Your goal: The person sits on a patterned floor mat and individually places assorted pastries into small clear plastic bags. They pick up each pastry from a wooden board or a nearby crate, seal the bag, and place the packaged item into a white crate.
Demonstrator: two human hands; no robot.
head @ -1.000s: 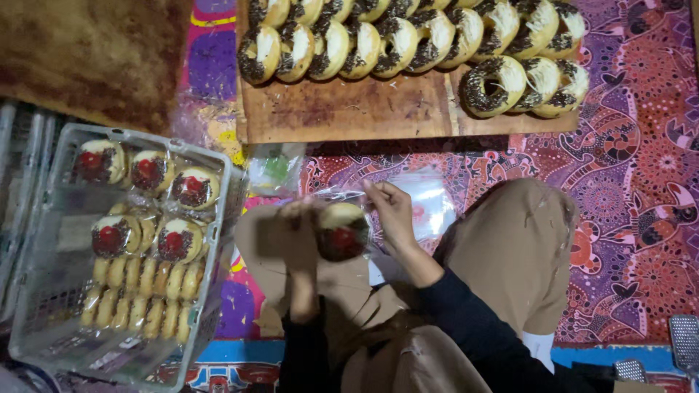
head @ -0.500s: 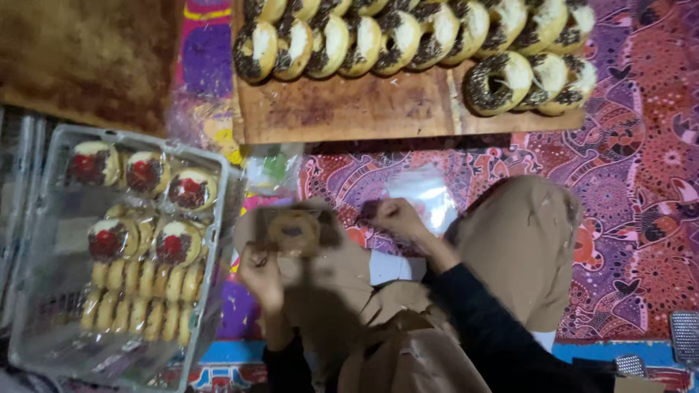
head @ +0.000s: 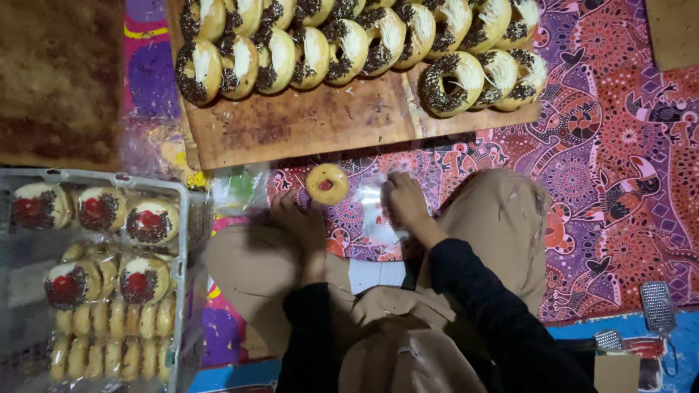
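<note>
Nearest, the left hand (head: 302, 222) rests curled on the patterned cloth (head: 619, 145), gripping nothing visible. The right hand (head: 404, 200) pinches a clear plastic wrapper (head: 371, 211) — the doughnut (head: 327, 183) lies between them. Beyond sits the wooden board (head: 313, 124) of sprinkled doughnuts (head: 291, 51).

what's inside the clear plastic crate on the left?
The clear plastic crate holds chocolate-sprinkled doughnuts with red centres on top and a row of small plain doughnuts standing on edge along the near side. Lower layers are covered by these.

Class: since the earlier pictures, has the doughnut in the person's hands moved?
Yes. The doughnut has moved away from the lap, toward the wooden board, and now sits near its edge.
</note>
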